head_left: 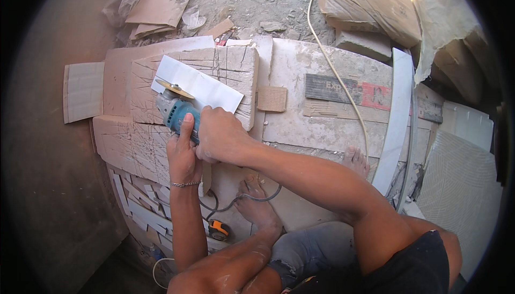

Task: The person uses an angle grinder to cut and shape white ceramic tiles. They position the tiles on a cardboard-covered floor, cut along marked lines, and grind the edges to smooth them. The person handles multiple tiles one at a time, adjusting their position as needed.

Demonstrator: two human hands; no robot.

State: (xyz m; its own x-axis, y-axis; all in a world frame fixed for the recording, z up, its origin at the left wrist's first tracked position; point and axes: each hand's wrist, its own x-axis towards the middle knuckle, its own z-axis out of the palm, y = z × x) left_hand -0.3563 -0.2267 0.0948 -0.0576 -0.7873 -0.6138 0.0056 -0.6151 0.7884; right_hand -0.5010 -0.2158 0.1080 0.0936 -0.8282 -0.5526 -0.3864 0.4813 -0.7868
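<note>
A teal angle grinder (182, 116) with a gold-coloured disc (176, 91) is in both my hands. My left hand (183, 152) wraps its body from below, thumb lying along the casing. Closed against the grinder's right side is my right hand (224, 136), its fingertips mostly hidden. The disc is over the left part of a white rectangular tile piece (214, 91); whether they touch I cannot tell. That piece lies slanted on a pale block (236, 63) scored with many cut lines.
A second scored block (129, 146) sits nearer me. Tile offcuts (142, 208) and an orange-black tape measure (218, 229) lie at lower left. A pale cable (335, 69) crosses the slab. Long white strip (394, 117), bag (370, 4) and ribbed tile (456, 197) are rightward. My feet (257, 203) are close.
</note>
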